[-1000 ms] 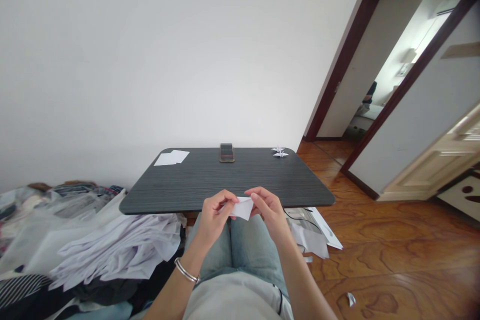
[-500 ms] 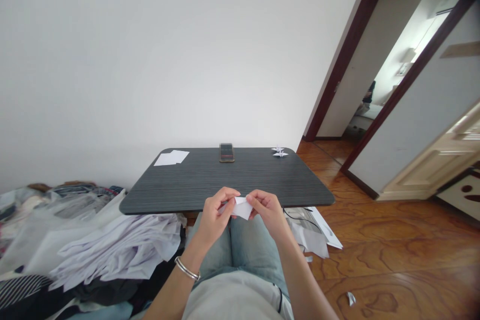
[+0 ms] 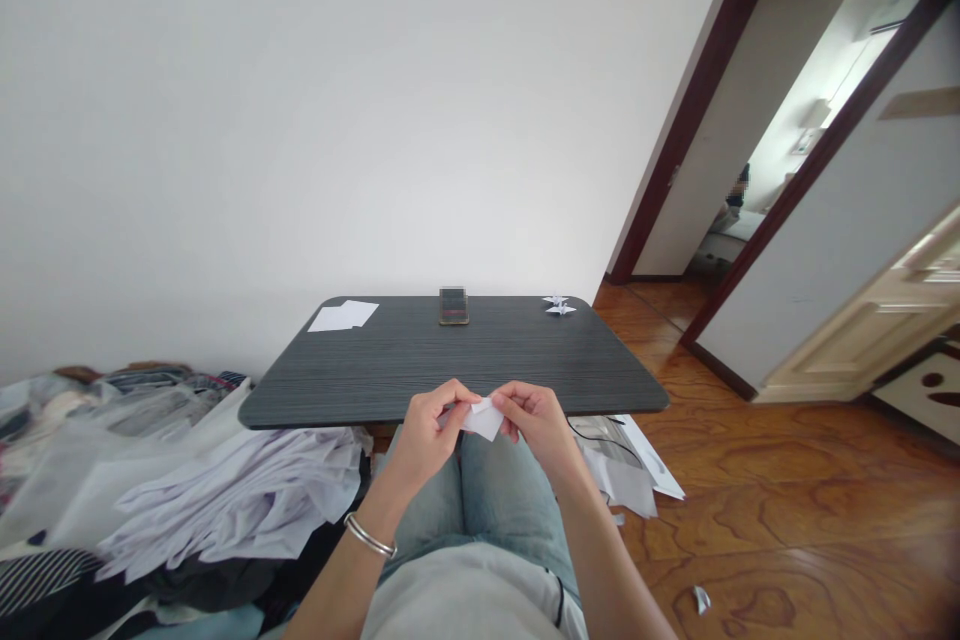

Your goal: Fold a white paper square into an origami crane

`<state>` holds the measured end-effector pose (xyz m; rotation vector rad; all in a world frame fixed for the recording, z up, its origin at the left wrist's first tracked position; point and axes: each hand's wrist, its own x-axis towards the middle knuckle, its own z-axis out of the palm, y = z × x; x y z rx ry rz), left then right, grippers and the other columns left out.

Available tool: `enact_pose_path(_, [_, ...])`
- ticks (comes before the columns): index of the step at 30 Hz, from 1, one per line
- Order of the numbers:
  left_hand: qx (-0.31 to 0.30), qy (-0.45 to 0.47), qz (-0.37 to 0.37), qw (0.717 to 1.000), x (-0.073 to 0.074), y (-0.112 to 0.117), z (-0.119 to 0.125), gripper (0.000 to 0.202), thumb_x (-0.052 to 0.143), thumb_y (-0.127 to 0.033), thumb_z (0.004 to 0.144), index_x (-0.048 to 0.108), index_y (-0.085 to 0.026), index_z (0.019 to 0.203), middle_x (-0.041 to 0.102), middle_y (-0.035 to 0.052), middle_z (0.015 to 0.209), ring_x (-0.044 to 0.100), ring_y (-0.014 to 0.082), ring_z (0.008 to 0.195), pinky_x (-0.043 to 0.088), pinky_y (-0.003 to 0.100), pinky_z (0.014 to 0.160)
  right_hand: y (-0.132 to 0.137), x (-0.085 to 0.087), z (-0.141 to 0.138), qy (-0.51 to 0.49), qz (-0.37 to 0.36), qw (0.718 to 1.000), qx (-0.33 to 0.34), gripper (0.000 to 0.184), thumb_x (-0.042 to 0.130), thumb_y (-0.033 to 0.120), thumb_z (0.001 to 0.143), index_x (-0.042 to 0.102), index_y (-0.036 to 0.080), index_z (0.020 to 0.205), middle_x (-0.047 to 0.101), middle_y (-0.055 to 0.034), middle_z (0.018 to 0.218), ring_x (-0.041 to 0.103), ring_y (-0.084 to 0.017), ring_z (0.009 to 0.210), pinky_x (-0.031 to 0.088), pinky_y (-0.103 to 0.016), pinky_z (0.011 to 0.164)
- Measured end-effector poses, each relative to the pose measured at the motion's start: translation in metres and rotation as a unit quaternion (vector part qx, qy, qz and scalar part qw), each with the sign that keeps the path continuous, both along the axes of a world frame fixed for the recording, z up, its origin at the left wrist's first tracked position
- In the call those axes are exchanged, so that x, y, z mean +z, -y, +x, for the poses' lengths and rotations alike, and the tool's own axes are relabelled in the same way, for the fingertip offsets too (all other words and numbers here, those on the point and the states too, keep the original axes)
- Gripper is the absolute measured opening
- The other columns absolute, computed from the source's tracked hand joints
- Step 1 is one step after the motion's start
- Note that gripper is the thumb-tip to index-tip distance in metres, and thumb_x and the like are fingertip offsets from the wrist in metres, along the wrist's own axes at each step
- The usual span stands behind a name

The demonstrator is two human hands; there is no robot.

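Observation:
A small folded piece of white paper [image 3: 486, 417] is held over my lap, just in front of the near edge of the dark wood-grain table [image 3: 420, 365]. My left hand [image 3: 429, 432], with a silver bangle on its wrist, pinches the paper's left side with thumb and fingers closed. From the right, my right hand [image 3: 537, 424] pinches its other side, fingers curled. Both hands meet at the paper above my jeans-clad knees.
On the table's far edge lie white paper sheets [image 3: 343, 316], a phone [image 3: 453, 306] and small folded paper cranes [image 3: 559, 304]. A pile of clothes and plastic [image 3: 172, 490] fills the left. Papers [image 3: 626, 465] lie on the wooden floor; an open doorway [image 3: 772, 140] is at right.
My fingers have drawn closer together on the paper, which now shows smaller and more folded than a second ago. The hands stay in the same place.

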<state>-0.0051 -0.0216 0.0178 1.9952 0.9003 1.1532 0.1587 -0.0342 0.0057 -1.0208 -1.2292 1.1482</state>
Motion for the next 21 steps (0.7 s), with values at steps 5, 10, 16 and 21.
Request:
enact_pose_path(5, [-0.015,-0.009,-0.023,1.000,0.007,-0.001,-0.002,0.017,0.047,-0.020,0.083,0.063,-0.014,0.080,0.062,0.0021,0.070,0.054,0.0113,0.062,0.041,0.020,0.058,0.000,0.000,-0.001,-0.016,-0.007,1.000,0.004,0.026,0.068,0.039,0.067,0.066,0.013,0.067,0.056,0.0023,0.042,0.047,-0.008,0.036,0.039,-0.018,0.036])
enact_pose_path(10, [-0.035,0.149,-0.138,0.979,0.007,0.001,0.000,0.020,0.052,-0.030,0.081,0.055,-0.015,0.094,0.059,0.0040,0.082,0.056,0.0137,0.072,0.049,0.022,0.059,0.002,0.002,-0.004,-0.022,0.008,0.999,-0.038,0.023,0.067,0.038,0.068,0.067,0.015,0.069,0.057,0.0019,0.044,0.049,-0.010,0.038,0.044,-0.021,0.038])
enact_pose_path(16, [0.003,0.187,-0.173,0.967,0.007,0.000,0.006,0.024,0.064,-0.032,0.072,0.058,-0.013,0.085,0.056,0.0017,0.076,0.053,0.0113,0.066,0.049,0.019,0.049,0.007,0.003,-0.007,0.010,0.067,0.994,-0.080,0.016,0.063,0.031,0.074,0.068,0.016,0.074,0.061,0.0006,0.050,0.055,-0.011,0.044,0.047,-0.022,0.045])
enact_pose_path(21, [0.033,0.186,-0.188,0.964,0.013,0.001,0.008,0.023,0.067,-0.032,0.068,0.063,-0.010,0.074,0.058,0.0004,0.064,0.049,0.0077,0.052,0.044,0.017,0.043,0.010,0.004,-0.008,0.030,0.085,0.993,-0.081,0.013,0.061,0.028,0.075,0.068,0.017,0.075,0.062,0.0002,0.052,0.057,-0.012,0.046,0.049,-0.023,0.048])
